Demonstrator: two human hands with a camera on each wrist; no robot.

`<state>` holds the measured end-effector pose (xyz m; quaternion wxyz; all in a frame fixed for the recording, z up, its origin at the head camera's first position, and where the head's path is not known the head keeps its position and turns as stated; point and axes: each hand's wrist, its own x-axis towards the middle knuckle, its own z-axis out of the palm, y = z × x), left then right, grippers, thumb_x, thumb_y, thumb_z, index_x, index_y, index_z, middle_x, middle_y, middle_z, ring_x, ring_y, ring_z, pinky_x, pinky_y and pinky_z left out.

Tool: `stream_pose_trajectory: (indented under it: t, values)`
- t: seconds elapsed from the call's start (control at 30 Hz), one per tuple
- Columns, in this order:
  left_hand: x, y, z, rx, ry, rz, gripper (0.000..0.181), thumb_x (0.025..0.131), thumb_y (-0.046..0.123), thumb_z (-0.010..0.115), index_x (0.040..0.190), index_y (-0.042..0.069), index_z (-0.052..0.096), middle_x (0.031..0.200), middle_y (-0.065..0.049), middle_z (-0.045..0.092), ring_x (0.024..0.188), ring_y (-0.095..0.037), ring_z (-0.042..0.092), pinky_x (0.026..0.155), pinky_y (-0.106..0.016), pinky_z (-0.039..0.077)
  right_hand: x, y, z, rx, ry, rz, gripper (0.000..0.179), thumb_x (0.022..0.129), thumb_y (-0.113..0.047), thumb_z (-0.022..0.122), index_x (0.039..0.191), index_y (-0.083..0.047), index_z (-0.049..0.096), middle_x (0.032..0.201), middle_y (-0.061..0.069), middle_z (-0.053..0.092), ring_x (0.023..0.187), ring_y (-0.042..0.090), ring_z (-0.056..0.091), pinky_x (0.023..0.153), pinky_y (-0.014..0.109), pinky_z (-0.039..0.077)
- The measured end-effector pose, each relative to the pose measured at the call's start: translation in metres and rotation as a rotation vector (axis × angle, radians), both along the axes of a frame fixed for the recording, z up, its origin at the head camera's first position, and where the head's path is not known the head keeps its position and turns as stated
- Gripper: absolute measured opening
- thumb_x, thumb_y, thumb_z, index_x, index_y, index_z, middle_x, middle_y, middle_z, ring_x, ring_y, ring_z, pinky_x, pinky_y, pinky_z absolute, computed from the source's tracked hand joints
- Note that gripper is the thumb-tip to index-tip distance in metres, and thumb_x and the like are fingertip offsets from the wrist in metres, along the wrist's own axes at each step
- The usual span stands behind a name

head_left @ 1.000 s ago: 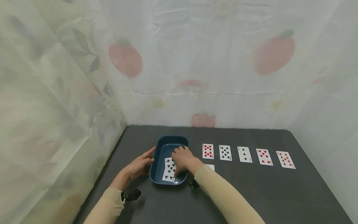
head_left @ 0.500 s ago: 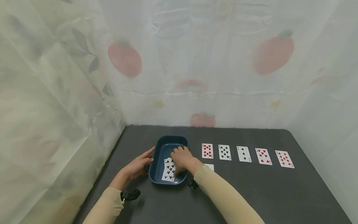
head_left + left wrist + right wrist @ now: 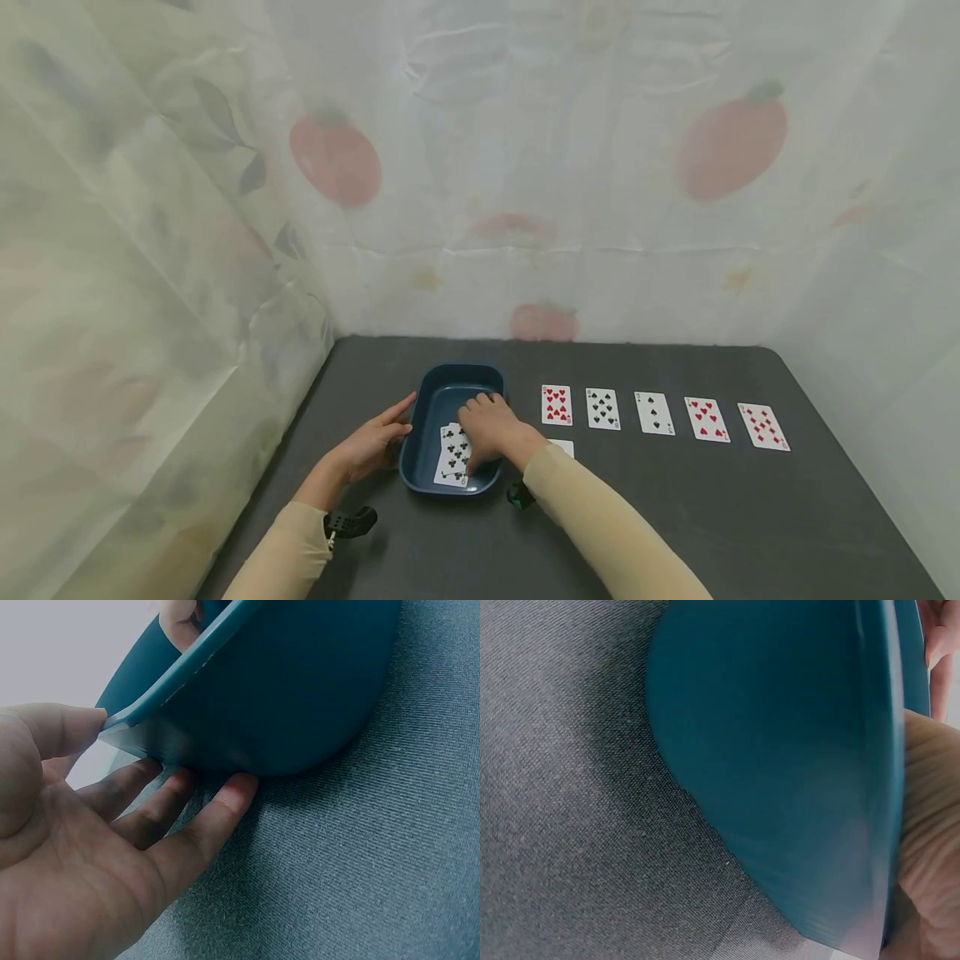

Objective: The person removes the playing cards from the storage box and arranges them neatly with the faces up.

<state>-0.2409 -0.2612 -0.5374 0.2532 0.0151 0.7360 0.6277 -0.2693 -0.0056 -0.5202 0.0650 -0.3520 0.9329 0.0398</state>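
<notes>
A blue tray (image 3: 417, 467) stands on the dark table with playing cards (image 3: 452, 454) of clubs lying overlapped in it. My right hand (image 3: 491, 427) reaches over its right wall into it. The fingers and thumb of that hand are bent over the right side of the top card and grip it; the fingertips are partly hidden. At the tray's left side is my left hand (image 3: 371, 444). In the left wrist view its thumb (image 3: 75, 727) touches the rim and its nearly straight fingers (image 3: 206, 832) rest against the lower outer wall.
To the right, several face-up cards lie in a spaced row: a heart card (image 3: 557, 405), two spade cards (image 3: 603, 409), another heart card (image 3: 707, 419) and a diamond card (image 3: 763, 427). One more card (image 3: 564, 447) shows partly behind the right sleeve. Printed curtains hang behind the table (image 3: 675, 517).
The top clubs card's lower edge has shifted slightly upward under the right hand, showing more of the card beneath. Both hands and the tray stay about where they were.
</notes>
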Motion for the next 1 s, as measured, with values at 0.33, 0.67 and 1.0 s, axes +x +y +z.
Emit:
stream_pose_trajectory:
  t: [0.33, 0.67, 1.0]
  values:
    - [-0.001, -0.002, -0.002, 0.004, 0.003, -0.012, 0.064, 0.11, 0.018, 0.045, 0.164, 0.041, 0.019, 0.168, -0.02, 0.014, 0.144, -0.046, 0.033, 0.097, -0.065, 0.045, -0.003, 0.004, -0.002, -0.074, -0.011, 0.026, 0.085, 0.068, -0.069, 0.084, 0.133, -0.019, 0.061, 0.127, 0.0, 0.059, 0.122, 0.022, 0.049, 0.112, 0.047, 0.033]
    - [-0.002, -0.001, -0.002, 0.005, 0.0, 0.012, 0.064, 0.11, 0.016, 0.046, 0.164, 0.039, 0.021, 0.165, -0.022, 0.022, 0.142, -0.046, 0.037, 0.097, -0.068, 0.044, -0.006, 0.026, 0.018, -0.222, 0.059, 0.049, 0.089, 0.073, -0.066, 0.082, 0.145, -0.019, 0.057, 0.134, 0.002, 0.055, 0.128, 0.024, 0.044, 0.117, 0.048, 0.027]
    - [-0.003, -0.002, 0.0, -0.008, 0.003, 0.018, 0.064, 0.109, 0.017, 0.048, 0.164, 0.038, 0.022, 0.167, -0.021, 0.017, 0.145, -0.049, 0.029, 0.097, -0.069, 0.043, -0.008, 0.064, 0.047, -0.308, 0.061, 0.002, 0.086, 0.078, -0.055, 0.083, 0.149, -0.018, 0.052, 0.14, 0.005, 0.05, 0.133, 0.026, 0.041, 0.115, 0.049, 0.029]
